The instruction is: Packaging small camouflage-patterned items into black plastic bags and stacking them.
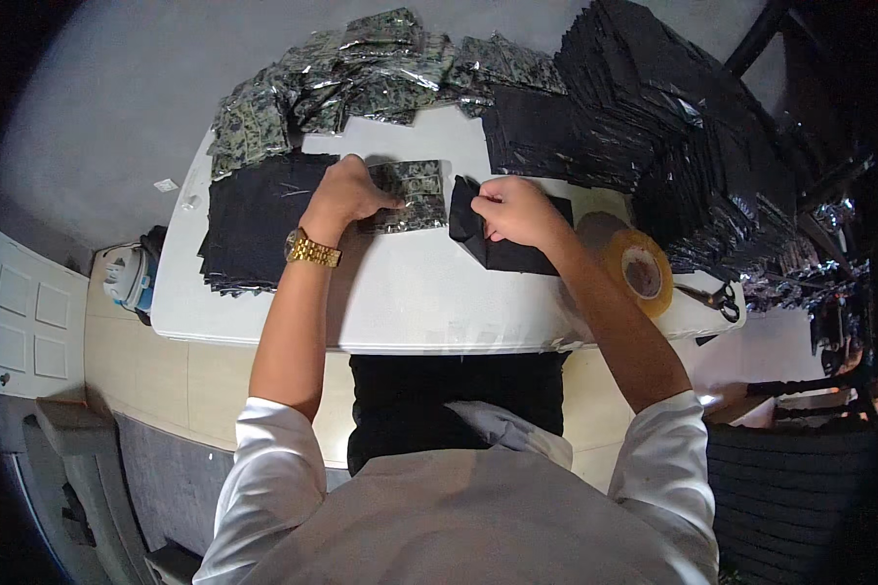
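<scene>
My left hand (355, 194), with a gold watch at its wrist, rests on a camouflage-patterned packet (418, 194) in clear plastic that lies flat on the white table (395, 292). Whether its fingers grip the packet cannot be told. To its right, my right hand (508, 208) pinches the raised edge of a black fabric piece (523, 256), part of which lies flat beneath that hand. A stack of flat black pieces (252, 219) sits just left of my left hand.
Camouflage packets in shiny plastic (380, 66) are heaped along the far edge. Tall stacks of black pieces (651, 95) rise at the right, with a smaller black pile (534, 139) beside them. A roll of tape (640, 272) and black-handled scissors (718, 300) lie near the right corner.
</scene>
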`<state>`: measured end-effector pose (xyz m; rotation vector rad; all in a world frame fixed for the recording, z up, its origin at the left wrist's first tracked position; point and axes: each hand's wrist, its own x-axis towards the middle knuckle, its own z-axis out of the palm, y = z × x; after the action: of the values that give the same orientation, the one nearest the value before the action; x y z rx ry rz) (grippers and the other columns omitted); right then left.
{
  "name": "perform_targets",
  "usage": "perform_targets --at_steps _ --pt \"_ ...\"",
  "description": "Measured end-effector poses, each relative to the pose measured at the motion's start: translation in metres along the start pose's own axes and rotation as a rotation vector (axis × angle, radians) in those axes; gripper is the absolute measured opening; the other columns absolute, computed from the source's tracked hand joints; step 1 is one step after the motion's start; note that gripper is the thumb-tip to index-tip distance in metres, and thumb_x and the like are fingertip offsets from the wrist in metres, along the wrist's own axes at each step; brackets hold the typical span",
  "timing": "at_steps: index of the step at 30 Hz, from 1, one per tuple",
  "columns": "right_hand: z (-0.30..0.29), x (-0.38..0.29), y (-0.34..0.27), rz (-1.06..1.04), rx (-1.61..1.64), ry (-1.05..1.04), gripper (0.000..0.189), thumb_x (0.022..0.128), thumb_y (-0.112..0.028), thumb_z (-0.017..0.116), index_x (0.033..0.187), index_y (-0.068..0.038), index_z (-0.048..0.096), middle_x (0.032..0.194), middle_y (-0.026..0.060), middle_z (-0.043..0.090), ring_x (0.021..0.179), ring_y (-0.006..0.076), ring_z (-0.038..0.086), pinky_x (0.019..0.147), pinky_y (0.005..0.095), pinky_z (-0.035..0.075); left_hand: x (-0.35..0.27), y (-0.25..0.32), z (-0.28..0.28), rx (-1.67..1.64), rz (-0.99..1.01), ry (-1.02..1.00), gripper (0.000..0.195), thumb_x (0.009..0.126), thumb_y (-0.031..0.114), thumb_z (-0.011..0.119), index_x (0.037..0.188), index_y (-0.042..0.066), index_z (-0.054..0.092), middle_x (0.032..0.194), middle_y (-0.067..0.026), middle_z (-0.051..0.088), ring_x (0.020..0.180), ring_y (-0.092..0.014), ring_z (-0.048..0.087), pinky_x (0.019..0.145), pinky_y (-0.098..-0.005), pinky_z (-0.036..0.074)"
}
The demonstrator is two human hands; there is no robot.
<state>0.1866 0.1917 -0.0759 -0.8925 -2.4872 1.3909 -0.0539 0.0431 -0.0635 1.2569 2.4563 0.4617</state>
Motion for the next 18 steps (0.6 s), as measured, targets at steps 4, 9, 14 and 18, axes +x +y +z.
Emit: perform_targets --at_steps 4,9,14,18 --pt "0.000 -0.004 0.003 -0.023 0.004 0.013 0.026 0.100 -0.017 0.067 0.083 0.002 0.068 0.070 0.0070 0.071 0.063 0.0142 0.072 0.058 0.0304 0.060 -0.005 -0.006 0.002 -0.116 0.085 0.113 0.080 0.069 0.038 0.100 0.124 -0.011 0.068 0.122 -0.0364 0.071 0.122 -0.046 0.069 0.104 -0.0461 0.056" --pt "0.004 -0.004 0.017 -0.123 -0.159 0.116 0.029 0.092 -0.024 0.073 0.087 0.004 0.072 0.079 0.0249 0.071 0.071 0.0359 0.072 0.070 0.0475 0.055 -0.032 0.016 0.027 0.230 0.568 0.614 0.073 0.091 0.015 0.079 0.156 0.000 0.049 0.160 -0.0308 0.047 0.152 -0.045 0.042 0.125 -0.0515 0.037" --pt "0.008 0.000 0.011 -0.174 -0.206 0.090 0.030 0.092 -0.026 0.073 0.088 0.003 0.073 0.082 0.0262 0.071 0.074 0.0393 0.073 0.071 0.0474 0.055 -0.019 -0.004 0.064 0.330 0.541 0.234 0.066 0.113 0.046 0.042 0.170 0.015 0.034 0.178 -0.0112 0.028 0.164 -0.044 0.021 0.132 -0.0595 0.017" --pt "0.002 -0.001 0.016 -0.237 -0.253 0.115 0.025 0.097 -0.018 0.068 0.082 0.002 0.068 0.070 0.0111 0.073 0.064 0.0170 0.072 0.062 0.0347 0.055 -0.022 0.020 0.059 0.407 0.496 0.202 0.061 0.111 0.053 0.045 0.169 0.039 0.035 0.179 -0.0101 0.027 0.163 -0.045 0.023 0.131 -0.0627 0.019"
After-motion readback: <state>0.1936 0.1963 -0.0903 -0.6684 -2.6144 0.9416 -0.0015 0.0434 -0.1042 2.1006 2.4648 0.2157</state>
